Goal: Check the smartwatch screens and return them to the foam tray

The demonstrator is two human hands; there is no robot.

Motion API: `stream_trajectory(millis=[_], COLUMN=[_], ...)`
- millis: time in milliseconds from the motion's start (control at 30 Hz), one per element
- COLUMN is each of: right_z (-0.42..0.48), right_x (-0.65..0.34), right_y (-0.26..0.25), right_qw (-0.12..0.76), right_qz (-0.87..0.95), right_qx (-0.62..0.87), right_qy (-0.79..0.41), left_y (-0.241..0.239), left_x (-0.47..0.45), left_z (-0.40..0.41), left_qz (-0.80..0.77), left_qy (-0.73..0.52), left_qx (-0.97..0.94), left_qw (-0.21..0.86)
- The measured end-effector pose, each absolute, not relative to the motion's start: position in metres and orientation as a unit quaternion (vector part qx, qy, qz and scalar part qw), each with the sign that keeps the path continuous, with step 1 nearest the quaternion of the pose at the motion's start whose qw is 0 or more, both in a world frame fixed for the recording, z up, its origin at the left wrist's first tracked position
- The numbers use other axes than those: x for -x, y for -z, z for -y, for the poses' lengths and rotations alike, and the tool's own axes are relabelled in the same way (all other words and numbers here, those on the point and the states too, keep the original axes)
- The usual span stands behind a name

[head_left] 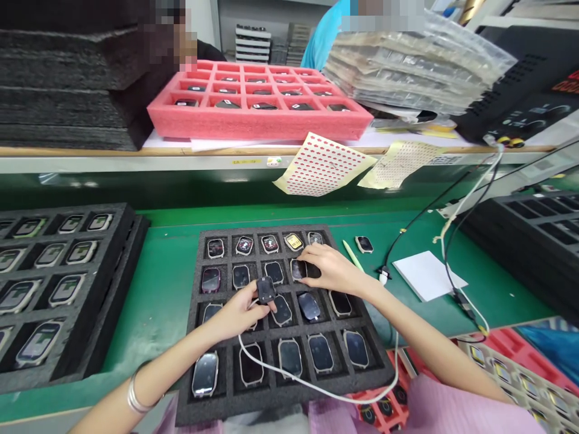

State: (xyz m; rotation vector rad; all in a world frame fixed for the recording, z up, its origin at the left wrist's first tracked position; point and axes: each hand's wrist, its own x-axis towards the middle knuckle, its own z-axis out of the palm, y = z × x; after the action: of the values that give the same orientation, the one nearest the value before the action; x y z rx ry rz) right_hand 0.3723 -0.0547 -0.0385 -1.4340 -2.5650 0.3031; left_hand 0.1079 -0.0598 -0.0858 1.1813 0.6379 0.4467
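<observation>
A grey foam tray [194, 337] holds several smartwatch bodies in its square pockets. My left hand [244, 313] is closed on a small black square charging head [265, 290] with a white cable [289, 377], held over the tray's middle pockets. My right hand [328, 268] pinches the edges of a watch [298, 269] at a pocket in the second row. One watch [294, 242] just behind those fingers has a lit yellow screen. Nearer me, a silver-edged watch [205, 374] lies in the front left pocket.
Another foam tray [97, 313] of watches stands at left. Right of the middle tray lie a green pen [353, 255], a loose watch [363, 244] and white paper [427, 276]. A pink foam tray [257, 123] sits on the shelf, two people behind it. Cables [446, 235] hang at right.
</observation>
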Motion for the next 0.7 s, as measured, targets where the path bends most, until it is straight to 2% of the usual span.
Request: stream_trajectory(millis=[100,267,533,700], right_z=[0.06,0.077,0.07,0.066], right_x=[-0.366,-0.333,-0.306,-0.303], right_y=[0.029,0.023,0.039,0.041], right_qw=[0.132,0.208,0.194,0.174], right_qz=[0.855,0.848,0.863,0.88], right_qx=[0.488,0.444,0.409,0.392], right_qy=[-0.113,-0.204,-0.227,-0.204], left_y=[0.081,0.083,0.081,0.086], left_x=[-0.109,-0.108,-0.109,-0.111], left_z=[0.058,0.057,0.057,0.056], left_qz=[-0.304,-0.298,-0.309,-0.317], left_qy=[-0.176,-0.194,-0.224,-0.287], left_qx=[-0.519,-0.522,-0.514,-0.496], left_qw=[0.779,0.775,0.768,0.756])
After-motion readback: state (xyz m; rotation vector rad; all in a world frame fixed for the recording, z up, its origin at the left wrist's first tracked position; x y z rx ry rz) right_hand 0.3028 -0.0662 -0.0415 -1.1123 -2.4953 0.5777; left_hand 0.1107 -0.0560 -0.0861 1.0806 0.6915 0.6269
